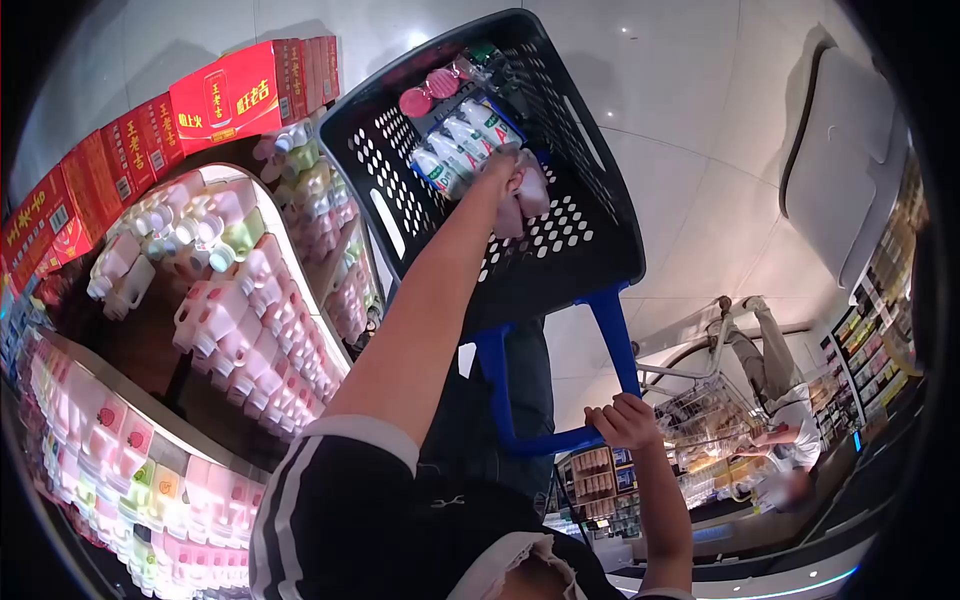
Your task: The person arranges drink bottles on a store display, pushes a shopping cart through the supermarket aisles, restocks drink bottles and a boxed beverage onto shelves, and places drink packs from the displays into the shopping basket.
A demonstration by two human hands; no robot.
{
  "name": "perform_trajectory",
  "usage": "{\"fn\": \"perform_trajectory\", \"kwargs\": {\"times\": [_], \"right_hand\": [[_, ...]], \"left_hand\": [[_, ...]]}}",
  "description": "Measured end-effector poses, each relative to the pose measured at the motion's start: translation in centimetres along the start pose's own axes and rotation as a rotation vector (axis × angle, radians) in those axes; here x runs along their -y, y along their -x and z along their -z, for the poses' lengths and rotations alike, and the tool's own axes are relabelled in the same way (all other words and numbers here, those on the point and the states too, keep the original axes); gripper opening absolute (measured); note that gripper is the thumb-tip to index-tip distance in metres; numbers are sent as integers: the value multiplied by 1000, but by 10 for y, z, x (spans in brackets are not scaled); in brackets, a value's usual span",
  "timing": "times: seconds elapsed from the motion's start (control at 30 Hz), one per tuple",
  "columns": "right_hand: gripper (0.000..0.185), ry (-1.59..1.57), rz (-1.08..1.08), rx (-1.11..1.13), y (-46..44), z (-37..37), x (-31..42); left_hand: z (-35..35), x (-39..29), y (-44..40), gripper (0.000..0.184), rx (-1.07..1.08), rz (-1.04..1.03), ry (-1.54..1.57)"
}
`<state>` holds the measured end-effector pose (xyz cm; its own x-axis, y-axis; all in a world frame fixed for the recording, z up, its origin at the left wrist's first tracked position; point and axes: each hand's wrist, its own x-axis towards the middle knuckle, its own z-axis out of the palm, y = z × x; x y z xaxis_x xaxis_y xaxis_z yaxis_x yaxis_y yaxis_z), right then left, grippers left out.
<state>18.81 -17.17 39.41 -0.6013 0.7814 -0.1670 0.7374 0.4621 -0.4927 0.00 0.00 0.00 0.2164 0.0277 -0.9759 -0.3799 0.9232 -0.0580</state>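
A black shopping basket [596, 215] with perforated walls stands tilted in front of me, its blue handle [556, 441] pulled towards my body. My right hand [626, 420] is closed around the right corner of that handle. My left hand [510, 170] reaches down into the basket, its fingers curled on a pale pink package [535, 190]; part of the package is hidden by the hand. Beside it lies a wrapped multipack of white bottles [465, 145] with green and red print. Farther in are round pink items [428, 93] in clear wrap.
On my left, a curved lit shelf [290, 240] carries many pink, white and green bottles. Red drink cartons [225, 95] line up behind it. A grey-white panel-like object [840, 160] lies to the right. At lower right, a person [790, 430] is near a metal shopping cart [715, 400].
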Motion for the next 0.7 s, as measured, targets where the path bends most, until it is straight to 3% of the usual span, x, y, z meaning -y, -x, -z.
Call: {"fn": "perform_trajectory", "kwargs": {"times": [0.1, 0.17, 0.23, 0.3, 0.43, 0.5, 0.53, 0.57, 0.7], "right_hand": [[27, -23, 6, 21, -1, 8, -5], [25, -38, 68, -76, -7, 5, -10], [20, -49, 87, -86, 0, 2, -9], [12, -79, 143, -78, -1, 6, -12], [10, -87, 169, -40, 0, 7, -16], [6, -105, 164, -46, -7, 13, -19], [5, -113, 137, -38, -9, 15, -18], [5, -117, 115, -34, -13, 17, -17], [9, -148, 115, 52, -33, 34, -21]], "left_hand": [[-11, 12, 36, 33, -27, -32, -191], [-10, 18, 64, 15, -114, -270, -351], [-3, 27, 111, 11, -114, -240, -254], [16, 51, 118, 15, -103, -379, -142], [2, 48, 187, 26, -441, -575, 11], [23, 42, 203, 33, -498, -666, -71], [29, 35, 237, 35, -408, -702, -106], [40, 32, 252, 37, -536, -778, -209], [65, 30, 403, 40, -509, -1154, -362]]}}
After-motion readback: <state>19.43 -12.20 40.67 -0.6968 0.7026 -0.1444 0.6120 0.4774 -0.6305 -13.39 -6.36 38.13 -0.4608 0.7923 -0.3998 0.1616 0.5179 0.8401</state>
